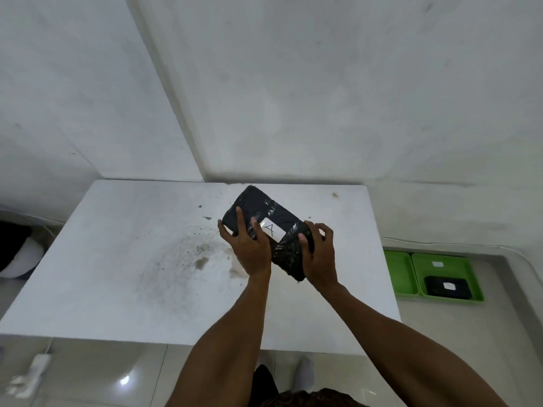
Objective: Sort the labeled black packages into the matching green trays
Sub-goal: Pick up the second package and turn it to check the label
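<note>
A black plastic-wrapped package [258,208] with a white label reading "A" is held above the white table [132,259]. My left hand [249,248] grips its near left side, thumb and fingers over the top face. My right hand [318,254] grips its crumpled near right end. Two green trays sit on the floor to the right of the table: a left tray [398,271], partly hidden by the table edge, and a right tray [446,259] with a small white label. A second black package [445,287] with a white label lies in the right tray.
The table top is stained and speckled near its middle. White walls meet in a corner behind the table. A white power strip [38,364] lies on the tiled floor at lower left. A dark and white object [17,254] sits at the far left.
</note>
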